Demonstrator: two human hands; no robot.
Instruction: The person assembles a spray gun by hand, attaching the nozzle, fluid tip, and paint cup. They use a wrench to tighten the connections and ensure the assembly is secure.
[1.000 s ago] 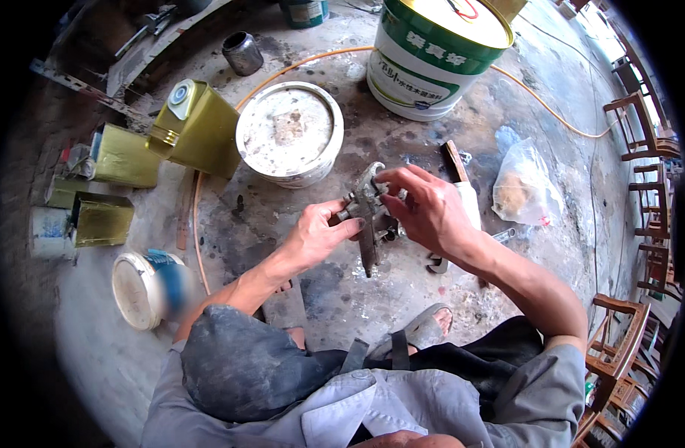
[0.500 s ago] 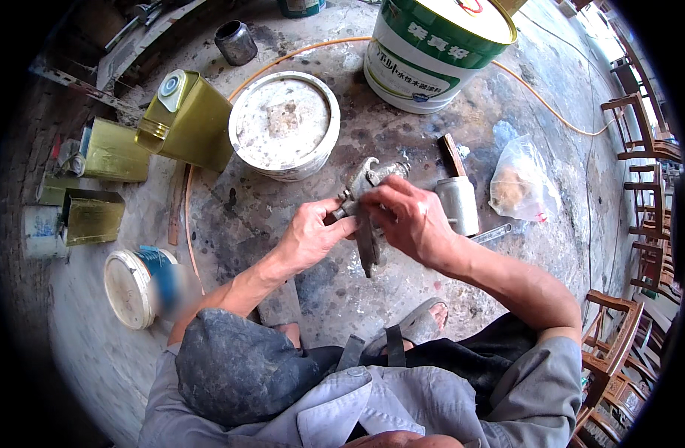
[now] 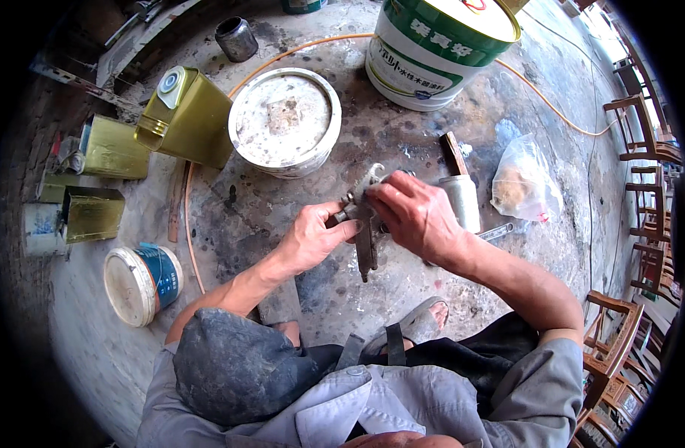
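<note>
Up shifts our right hand [image 3: 419, 218], pinching at the upper spray gun [image 3: 365, 252]; our left hand [image 3: 306, 237] pinches its side, steadying it.

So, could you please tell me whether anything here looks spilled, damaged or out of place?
The grey concrete floor is darkly blotched, and the round white bucket lid is smudged brown near its middle. Both look odd because the marks resemble spills, though their cause is unclear.
</note>
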